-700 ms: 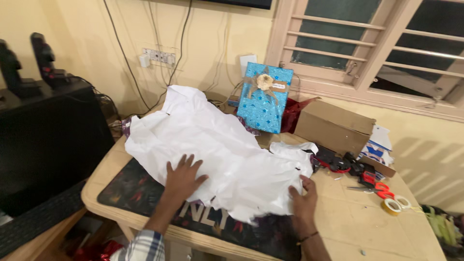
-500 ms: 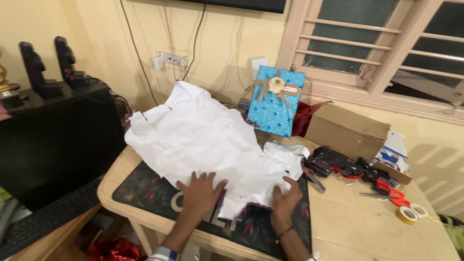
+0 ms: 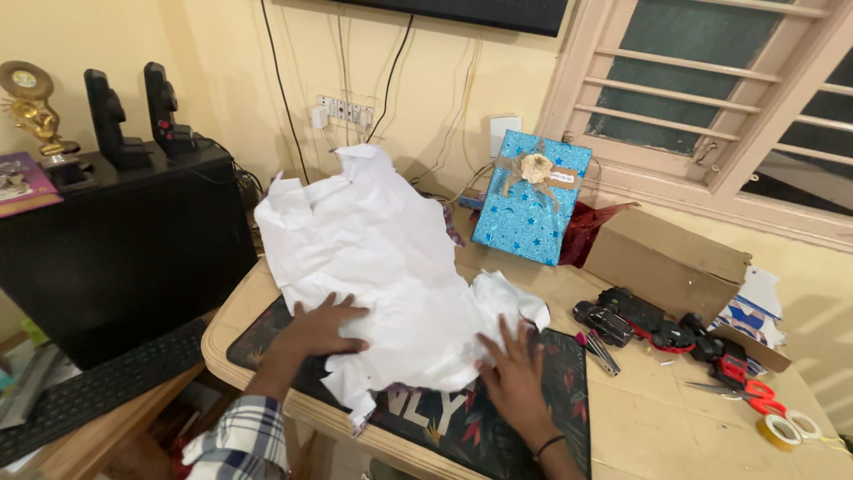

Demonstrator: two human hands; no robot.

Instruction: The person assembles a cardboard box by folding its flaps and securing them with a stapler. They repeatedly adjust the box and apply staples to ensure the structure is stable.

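Both hands lie flat with fingers spread, gripping nothing. The left hand (image 3: 322, 327) presses palm-down on the near left part of a crumpled white paper sheet (image 3: 382, 267); the right hand (image 3: 514, 372) rests on the sheet's near right edge, its fingertips on the paper and its palm over the dark printed desk mat (image 3: 498, 427). The sheet covers most of the mat near the front edge of the wooden table (image 3: 666, 427) and rises crumpled toward the back.

At the table's back edge a blue gift-wrapped box with a flower bow (image 3: 531, 197) leans upright, and a cardboard box (image 3: 665, 263) lies just beside it to the right. Toward the right edge lie black toy cars (image 3: 622, 316), red-handled scissors (image 3: 745, 389) and a tape roll (image 3: 780, 430). Left of the table stands a black cabinet (image 3: 115, 249) carrying a gold trophy (image 3: 34, 107). Behind are a yellow wall with a power strip (image 3: 346, 110) and a barred window (image 3: 711, 80).
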